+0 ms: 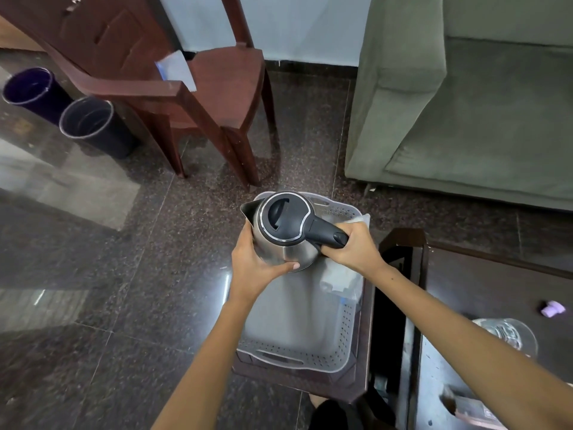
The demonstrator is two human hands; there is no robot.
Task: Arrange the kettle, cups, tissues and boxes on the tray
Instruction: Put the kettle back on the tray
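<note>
A steel kettle (280,240) with a black lid and handle is held over the far end of a grey perforated tray (297,356). My right hand (352,246) grips the black handle. My left hand (252,262) cups the kettle's steel body from the left and below. A clear plastic tissue packet (341,280) lies along the tray's right side, partly under my right hand. The tray rests on a small dark stool. A glass cup (508,333) stands on the dark table to the right.
A wooden chair (214,88) stands beyond the tray, with a paper packet (176,69) on its seat. Two dark bins (90,122) sit at far left. A green sofa (465,103) fills the right. A small lilac object (553,307) lies on the table.
</note>
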